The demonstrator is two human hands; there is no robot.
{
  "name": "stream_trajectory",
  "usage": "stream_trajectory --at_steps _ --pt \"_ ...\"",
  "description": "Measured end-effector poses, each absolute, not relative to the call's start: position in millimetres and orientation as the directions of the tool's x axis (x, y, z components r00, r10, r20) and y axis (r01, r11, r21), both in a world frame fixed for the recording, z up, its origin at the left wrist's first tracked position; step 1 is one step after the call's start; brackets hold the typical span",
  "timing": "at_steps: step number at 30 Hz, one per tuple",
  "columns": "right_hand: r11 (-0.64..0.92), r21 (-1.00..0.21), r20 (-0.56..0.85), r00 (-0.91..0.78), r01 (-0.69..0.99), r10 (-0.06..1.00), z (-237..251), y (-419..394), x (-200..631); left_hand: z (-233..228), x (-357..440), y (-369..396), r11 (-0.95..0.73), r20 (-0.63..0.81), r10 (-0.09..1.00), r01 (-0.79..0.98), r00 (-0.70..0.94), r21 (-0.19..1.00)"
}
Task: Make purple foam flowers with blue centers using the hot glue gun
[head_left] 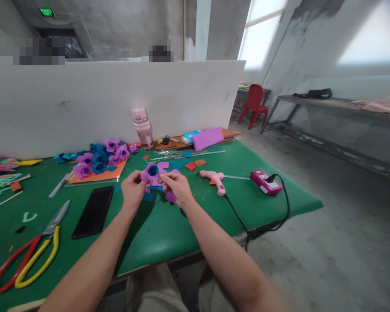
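Both of my hands meet over the middle of the green table (pixel 169 225). My left hand (pixel 133 189) pinches a small foam flower (pixel 151 172) with purple petals and a blue centre. My right hand (pixel 177 187) touches the flower's right side and holds a purple foam petal piece (pixel 170 197) under its fingers. Loose purple and blue foam pieces (pixel 163 165) lie on the table just beyond my hands.
Finished purple and blue flowers (pixel 99 158) lie on an orange sheet at the back left. A black phone (pixel 93 211) and red-yellow scissors (pixel 29 255) sit left. A pink glue gun (pixel 214 177), power adapter (pixel 265 182) and cable lie right. A pink bottle (pixel 142 125) stands by the white partition (pixel 84 99).
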State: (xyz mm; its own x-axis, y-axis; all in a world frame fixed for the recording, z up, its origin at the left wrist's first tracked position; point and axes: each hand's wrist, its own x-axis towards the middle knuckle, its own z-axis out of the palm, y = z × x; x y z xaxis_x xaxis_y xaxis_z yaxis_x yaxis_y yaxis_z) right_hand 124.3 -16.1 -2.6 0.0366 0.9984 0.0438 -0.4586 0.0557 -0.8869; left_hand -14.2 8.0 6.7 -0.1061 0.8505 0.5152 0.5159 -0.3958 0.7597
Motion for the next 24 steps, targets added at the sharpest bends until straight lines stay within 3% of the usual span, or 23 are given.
stream_trajectory --at_steps 6,24 --pt "0.012 -0.841 0.012 0.004 -0.541 1.0 -3.0 -16.5 125.4 4.4 -13.5 8.8 -0.402 0.514 0.854 0.527 -0.08 0.749" --pt "-0.081 -0.808 -0.107 0.011 -0.584 0.994 -7.2 -14.0 125.8 -1.1 -11.4 8.7 -0.411 0.466 0.884 0.436 -0.023 0.801"
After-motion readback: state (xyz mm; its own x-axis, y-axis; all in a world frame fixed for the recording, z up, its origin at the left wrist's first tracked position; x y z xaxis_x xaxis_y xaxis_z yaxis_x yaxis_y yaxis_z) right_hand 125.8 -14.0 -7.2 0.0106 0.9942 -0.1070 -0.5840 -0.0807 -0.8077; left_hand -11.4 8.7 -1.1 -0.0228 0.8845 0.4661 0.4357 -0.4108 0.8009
